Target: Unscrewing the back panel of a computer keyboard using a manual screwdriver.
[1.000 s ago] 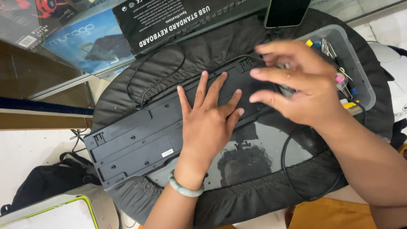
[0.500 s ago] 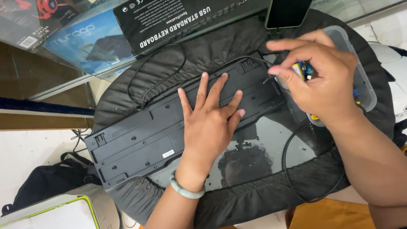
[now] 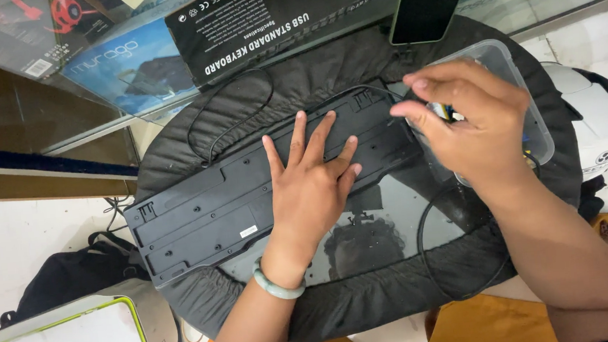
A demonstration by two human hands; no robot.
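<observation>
keyboard [image 3: 248,198]: face-down on round black table [image 3: 344,299], light stiff plastic, likely to slide on the glossy top, best pinned mid-back | left hand [image 3: 312,185]: flat, fingers spread, pressing it | right hand [image 3: 472,123]: over clear tub [image 3: 522,71], fingertips pinching small yellow-blue tool [image 3: 445,111] | cable [image 3: 436,255]: loops loose

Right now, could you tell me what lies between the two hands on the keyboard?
In the head view, only bare black underside of the keyboard separates the flat left hand from the right hand.
</observation>
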